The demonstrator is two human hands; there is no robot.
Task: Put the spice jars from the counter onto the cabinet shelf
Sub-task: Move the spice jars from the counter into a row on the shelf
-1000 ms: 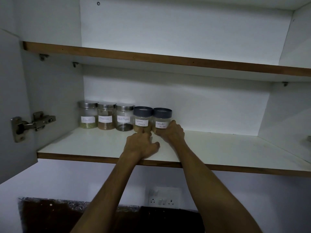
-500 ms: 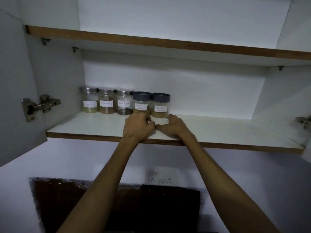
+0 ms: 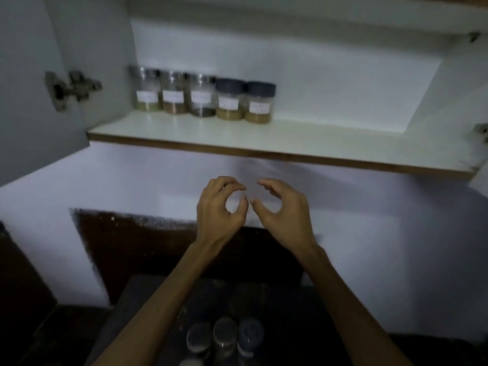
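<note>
Five spice jars (image 3: 203, 100) stand in a row at the far left of the cabinet shelf (image 3: 303, 140). At least three jars (image 3: 224, 336) wait on the near counter (image 3: 148, 307). Left hand (image 3: 220, 211) and right hand (image 3: 281, 211) hover between, loosely curled, empty.

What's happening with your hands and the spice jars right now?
Left hand and right hand empty, below shelf. Five jars lined up on it. More jars wait on counter. Nothing blocking.
</note>
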